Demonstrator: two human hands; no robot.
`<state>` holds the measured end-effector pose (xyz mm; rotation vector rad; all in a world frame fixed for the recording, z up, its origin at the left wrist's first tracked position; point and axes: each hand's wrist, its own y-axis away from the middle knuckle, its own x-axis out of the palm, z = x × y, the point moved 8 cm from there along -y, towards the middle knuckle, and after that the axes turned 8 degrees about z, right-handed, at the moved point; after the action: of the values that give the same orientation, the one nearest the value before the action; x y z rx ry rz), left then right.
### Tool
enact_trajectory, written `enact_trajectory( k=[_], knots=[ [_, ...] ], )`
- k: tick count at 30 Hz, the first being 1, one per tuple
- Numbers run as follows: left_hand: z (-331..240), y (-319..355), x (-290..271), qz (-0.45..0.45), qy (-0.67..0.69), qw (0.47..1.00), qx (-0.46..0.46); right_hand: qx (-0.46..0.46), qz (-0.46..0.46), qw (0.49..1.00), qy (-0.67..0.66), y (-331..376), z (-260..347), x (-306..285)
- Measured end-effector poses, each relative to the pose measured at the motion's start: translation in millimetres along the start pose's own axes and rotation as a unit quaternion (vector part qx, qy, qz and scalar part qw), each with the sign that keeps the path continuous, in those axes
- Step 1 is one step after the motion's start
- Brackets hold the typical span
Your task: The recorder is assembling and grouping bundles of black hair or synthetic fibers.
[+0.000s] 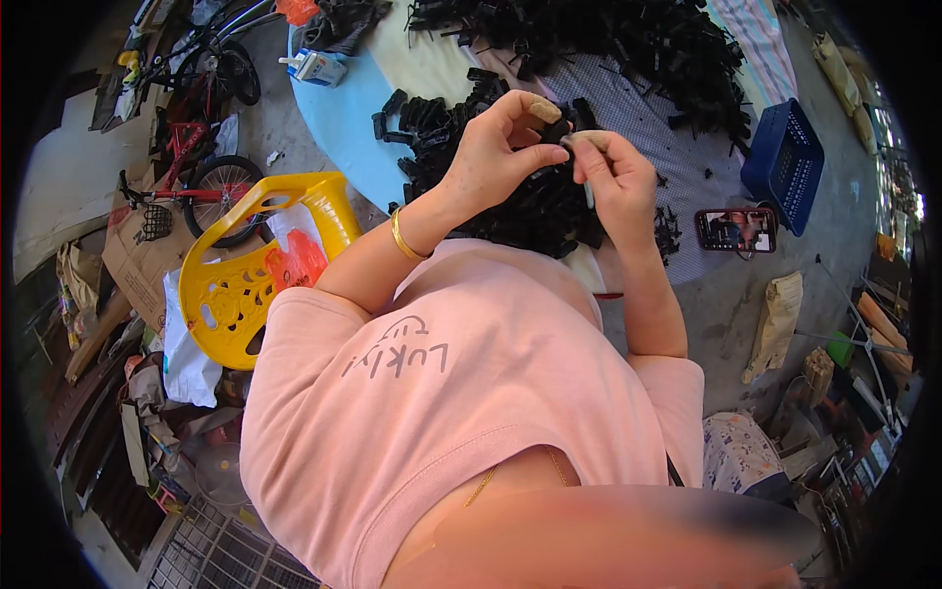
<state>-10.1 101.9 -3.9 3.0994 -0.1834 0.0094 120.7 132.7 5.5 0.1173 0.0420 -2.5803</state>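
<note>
Above a heap of small black plastic parts (535, 211), my two hands come close together. My left hand (500, 152) is closed, with a small black plastic part (555, 132) pinched between thumb and forefinger. A tan cover wraps its forefinger tip. My right hand (620, 177) is closed too, its thumb and forefinger pressed together at the part's right side. A tan cover sits on that forefinger as well. Something thin and pale shows below the right fingers; I cannot make out what it is or what else they pinch.
A larger pile of black parts (638, 49) spreads over the patterned cloth (677, 162) at the far side. To the right are a blue plastic basket (785, 162) and a propped phone (736, 231). A yellow chair (228, 319), red bicycle (182, 162) and blue-white carton (319, 69) stand left.
</note>
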Motion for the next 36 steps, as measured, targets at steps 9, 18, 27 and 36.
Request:
enact_trajectory(
  k=[9, 18, 27, 36],
  knots=[
    [-8, 5, 4, -0.024, -0.060, 0.997, 0.046, 0.026, 0.032, 0.999, 0.028, 1, 2, 6],
    [-27, 16, 8, -0.027, -0.181, 0.973, 0.137, 0.122, 0.090, 0.982, -0.115, 2, -22, 13],
    [27, 7, 19, 0.050, 0.490, 0.861, -0.129, -0.067, 0.040, 0.996, 0.043, 10, 18, -5],
    [3, 12, 33, 0.126, 0.160, 0.978, -0.047, 0.000, 0.004, 0.999, -0.040, 2, 1, -6]
  ],
)
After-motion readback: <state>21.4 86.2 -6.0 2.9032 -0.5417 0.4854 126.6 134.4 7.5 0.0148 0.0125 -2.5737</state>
